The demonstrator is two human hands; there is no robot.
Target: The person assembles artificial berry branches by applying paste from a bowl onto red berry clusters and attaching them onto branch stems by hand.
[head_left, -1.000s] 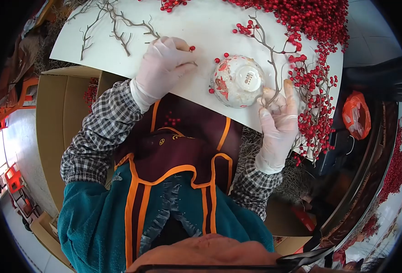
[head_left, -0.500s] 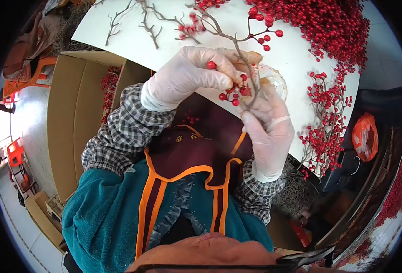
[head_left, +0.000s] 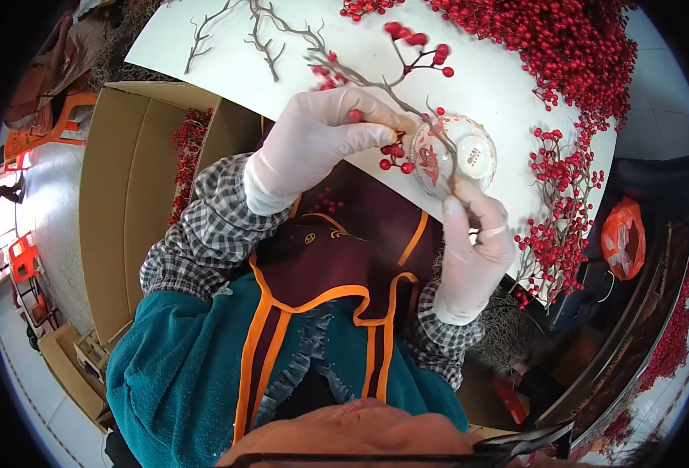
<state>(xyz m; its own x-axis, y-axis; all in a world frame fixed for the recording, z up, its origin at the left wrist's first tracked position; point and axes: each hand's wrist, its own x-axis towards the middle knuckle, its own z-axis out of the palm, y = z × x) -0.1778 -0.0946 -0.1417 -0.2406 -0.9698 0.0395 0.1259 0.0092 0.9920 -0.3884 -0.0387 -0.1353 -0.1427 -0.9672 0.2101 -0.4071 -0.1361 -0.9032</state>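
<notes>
Both hands wear thin whitish gloves. My left hand (head_left: 332,136) pinches a small cluster of red berries (head_left: 396,156), with one more berry showing between its fingers. The fingertips of my right hand (head_left: 473,226) are closed on the lower end of a bare-stemmed branch (head_left: 391,92), which slants up and left and bears red berries near its top. Behind the branch, a patterned bowl (head_left: 481,156) rests upside down on the white table (head_left: 508,93). Whether the cluster touches the branch is hard to tell.
Leafless twigs (head_left: 260,39) lie at the table's upper left. A large heap of red berries (head_left: 563,47) covers its upper right, with berry sprays (head_left: 559,210) down the right edge. A cardboard box (head_left: 126,203) stands at left, and an orange bag (head_left: 623,238) hangs at right.
Both hands came together from apart, bringing the branch to the left. The left hand now holds a cluster, and in the last half second the right hand shifted slightly down, uncovering the bowl.
</notes>
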